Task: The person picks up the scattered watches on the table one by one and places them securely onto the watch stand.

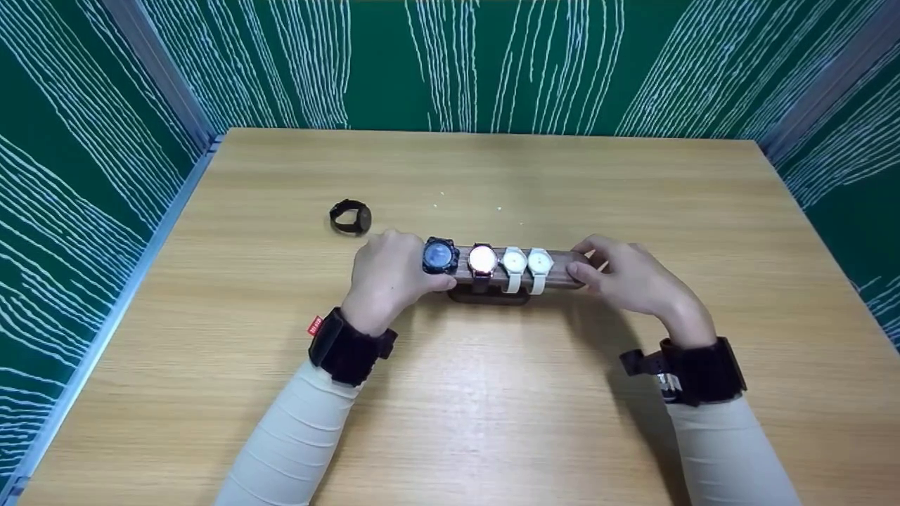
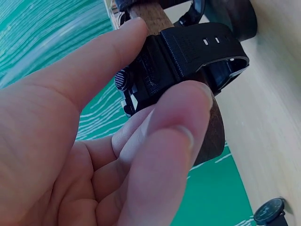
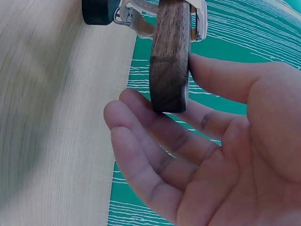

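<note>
A dark wooden watch stand point(image 1: 564, 270) has a horizontal bar carrying several watches. At the bar's left end sits a chunky black watch point(image 1: 439, 256), its strap point(image 2: 188, 49) looped round the wood. My left hand point(image 1: 390, 274) grips this watch, thumb on one side and curled fingers on the other. My right hand point(image 1: 626, 274) holds the bar's bare right end point(image 3: 169, 84), thumb against one face and fingers curved round the other side. Between the hands are a dark-strapped watch with a bright dial point(image 1: 482, 259) and two white watches, one left point(image 1: 514, 261) and one right point(image 1: 540, 262).
Another black watch point(image 1: 363, 218) lies on the wooden table point(image 1: 450, 393), beyond and left of my left hand. The stand's dark base point(image 1: 489, 298) shows beneath the bar. Green walls with white lines point(image 1: 492, 63) border the table. Small white specks lie beyond the stand.
</note>
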Tool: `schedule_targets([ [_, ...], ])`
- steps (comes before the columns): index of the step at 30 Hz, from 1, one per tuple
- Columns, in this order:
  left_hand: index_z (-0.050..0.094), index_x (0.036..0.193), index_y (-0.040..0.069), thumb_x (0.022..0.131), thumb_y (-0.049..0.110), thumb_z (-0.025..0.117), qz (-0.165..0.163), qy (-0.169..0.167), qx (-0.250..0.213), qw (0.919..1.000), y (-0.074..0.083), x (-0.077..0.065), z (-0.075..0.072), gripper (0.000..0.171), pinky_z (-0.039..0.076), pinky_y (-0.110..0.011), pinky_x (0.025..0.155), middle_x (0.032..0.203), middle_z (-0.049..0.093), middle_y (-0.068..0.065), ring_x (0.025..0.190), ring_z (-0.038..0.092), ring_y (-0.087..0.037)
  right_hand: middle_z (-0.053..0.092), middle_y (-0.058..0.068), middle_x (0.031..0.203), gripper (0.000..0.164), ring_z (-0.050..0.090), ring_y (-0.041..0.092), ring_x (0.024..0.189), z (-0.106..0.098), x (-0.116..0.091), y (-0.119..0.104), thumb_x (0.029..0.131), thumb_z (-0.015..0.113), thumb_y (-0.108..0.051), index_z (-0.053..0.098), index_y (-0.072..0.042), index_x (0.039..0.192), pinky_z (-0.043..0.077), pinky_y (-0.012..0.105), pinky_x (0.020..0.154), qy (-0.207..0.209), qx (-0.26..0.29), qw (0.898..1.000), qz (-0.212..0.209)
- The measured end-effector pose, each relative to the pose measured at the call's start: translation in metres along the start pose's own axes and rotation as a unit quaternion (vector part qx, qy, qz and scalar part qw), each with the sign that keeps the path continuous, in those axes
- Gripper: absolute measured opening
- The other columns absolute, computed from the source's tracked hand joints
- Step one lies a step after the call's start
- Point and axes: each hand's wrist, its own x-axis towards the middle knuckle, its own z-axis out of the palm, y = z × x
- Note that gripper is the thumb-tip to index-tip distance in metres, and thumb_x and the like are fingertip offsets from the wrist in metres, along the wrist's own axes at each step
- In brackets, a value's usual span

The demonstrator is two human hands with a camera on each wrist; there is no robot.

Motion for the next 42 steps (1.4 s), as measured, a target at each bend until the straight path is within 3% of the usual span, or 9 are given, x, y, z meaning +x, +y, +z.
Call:
schedule_targets([
  [5, 0.075, 0.088, 0.004, 0.077, 0.058, 0.092, -0.002, 0.001, -0.001, 1.0, 0.0013, 0.0003, 0.0008, 0.057, 0.056, -0.037, 0.067, 0.09, 0.073, -0.007, 0.076, 0.063, -0.022, 0.073, 0.016, 0.113, 0.037, 0.074, 0.027, 0.091, 0.0002, 0.0, 0.0004, 0.109, 0.061, -0.032, 0.063, -0.006, 0.135, 0.056, 0.044, 0.083, 0.001, 0.001, 1.0, 0.0],
  [12, 0.07, 0.077, 0.007, 0.078, 0.059, 0.09, 0.008, 0.008, 0.012, 0.9999, 0.0037, 0.0, 0.0027, 0.056, 0.054, -0.036, 0.061, 0.083, 0.07, -0.005, 0.069, 0.057, -0.018, 0.073, 0.017, 0.113, 0.038, 0.074, 0.027, 0.092, 0.0003, -0.0003, 0.0007, 0.109, 0.061, -0.033, 0.063, -0.006, 0.136, 0.057, 0.045, 0.084, -0.001, 0.002, 1.0, 0.001],
  [17, 0.073, 0.082, 0.006, 0.077, 0.06, 0.09, 0.014, 0.019, 0.018, 0.9996, 0.0044, 0.0001, 0.005, 0.057, 0.054, -0.035, 0.06, 0.083, 0.07, -0.004, 0.068, 0.057, -0.018, 0.073, 0.017, 0.113, 0.038, 0.074, 0.027, 0.091, 0.0, -0.0004, 0.0006, 0.109, 0.061, -0.033, 0.062, -0.006, 0.136, 0.057, 0.045, 0.083, -0.002, 0.002, 1.0, 0.0],
  [23, 0.049, 0.062, 0.016, 0.078, 0.061, 0.089, 0.025, 0.028, 0.015, 0.9992, 0.0054, 0.0003, 0.0061, 0.062, 0.041, -0.03, 0.053, 0.071, 0.053, 0.002, 0.062, 0.045, -0.015, 0.073, 0.014, 0.111, 0.036, 0.073, 0.026, 0.091, 0.0004, -0.0004, 0.0003, 0.109, 0.061, -0.034, 0.063, -0.008, 0.134, 0.054, 0.044, 0.085, 0.0, -0.003, 1.0, -0.003],
  [28, 0.039, 0.06, 0.019, 0.079, 0.061, 0.088, 0.029, 0.028, 0.007, 0.9992, 0.0063, -0.0005, 0.0065, 0.068, 0.037, -0.028, 0.052, 0.067, 0.046, 0.003, 0.061, 0.042, -0.013, 0.073, 0.014, 0.112, 0.037, 0.073, 0.026, 0.092, 0.0006, -0.0006, 0.0001, 0.109, 0.061, -0.034, 0.063, -0.007, 0.135, 0.054, 0.047, 0.086, 0.001, -0.003, 1.0, -0.003],
  [42, 0.039, 0.06, 0.019, 0.08, 0.059, 0.088, 0.038, 0.025, 0.011, 0.9989, 0.0085, -0.001, 0.0077, 0.066, 0.037, -0.027, 0.052, 0.066, 0.049, 0.003, 0.06, 0.041, -0.012, 0.073, 0.014, 0.113, 0.037, 0.071, 0.025, 0.095, -0.0003, -0.0006, -0.0012, 0.109, 0.061, -0.036, 0.064, -0.008, 0.134, 0.054, 0.047, 0.087, 0.001, -0.005, 1.0, 0.006],
])
